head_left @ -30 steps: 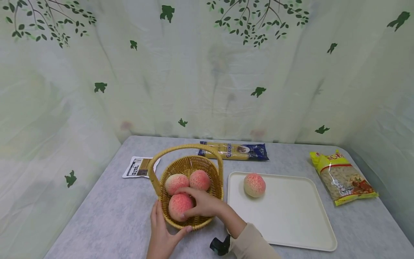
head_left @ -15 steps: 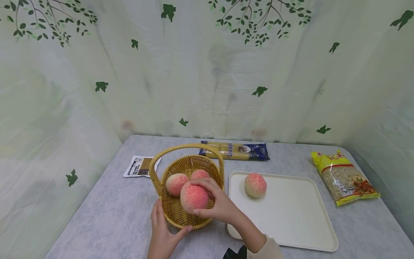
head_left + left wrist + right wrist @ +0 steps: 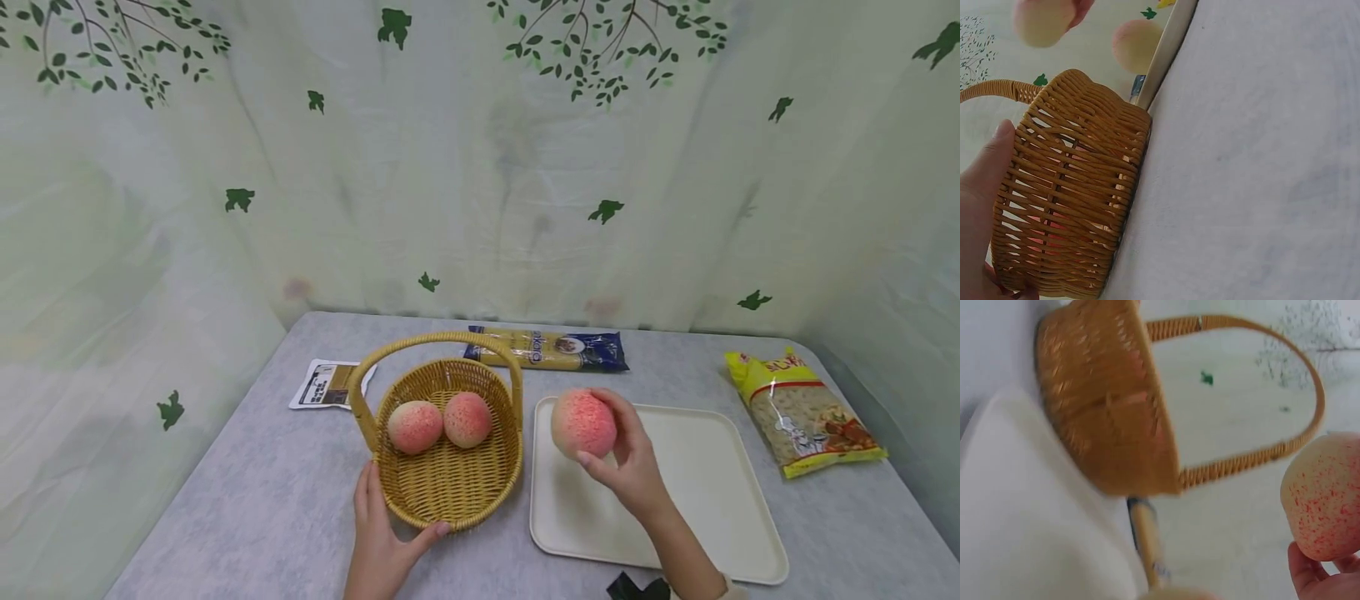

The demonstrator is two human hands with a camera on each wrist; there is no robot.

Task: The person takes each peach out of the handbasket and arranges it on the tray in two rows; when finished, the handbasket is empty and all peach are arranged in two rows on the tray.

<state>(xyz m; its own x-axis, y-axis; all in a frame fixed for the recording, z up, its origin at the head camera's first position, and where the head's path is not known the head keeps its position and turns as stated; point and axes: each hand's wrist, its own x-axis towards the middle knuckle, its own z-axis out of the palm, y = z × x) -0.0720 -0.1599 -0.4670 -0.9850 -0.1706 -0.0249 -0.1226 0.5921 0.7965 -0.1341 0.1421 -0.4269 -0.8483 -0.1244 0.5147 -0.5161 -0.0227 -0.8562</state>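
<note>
In the head view, the right hand point(image 3: 633, 471) has thumb and fingers pinching a held peach point(image 3: 581, 423), pink and speckled, which is lifted in the air over the cream tray point(image 3: 697, 492). The left hand point(image 3: 381, 542) holds the wicker basket point(image 3: 450, 490) at its near left part, with the thumb set apart from the fingers along the rim. Inside the basket, at the far half, lie a paler peach point(image 3: 415, 427) and a pinker peach point(image 3: 468, 420), side by side. Behind the basket there is a long blue and yellow packet point(image 3: 551, 350); a small white and brown pouch point(image 3: 324, 385) lies to its left, and a yellow bag point(image 3: 802, 414) lies beyond the tray, all on the grey table point(image 3: 247, 508).

In the left wrist view, the thumb presses flat on the basket's wall and some fingertips touch it lower down (pink shows through the gaps of the weave). Another peach point(image 3: 1134, 47) appears behind the tray's rim, below the held peach.

In the right wrist view, fingertips press the held peach at the picture's border, well apart from the basket, whose handle point(image 3: 1313, 381) makes a wide arch (the basket is rather blurred here).
</note>
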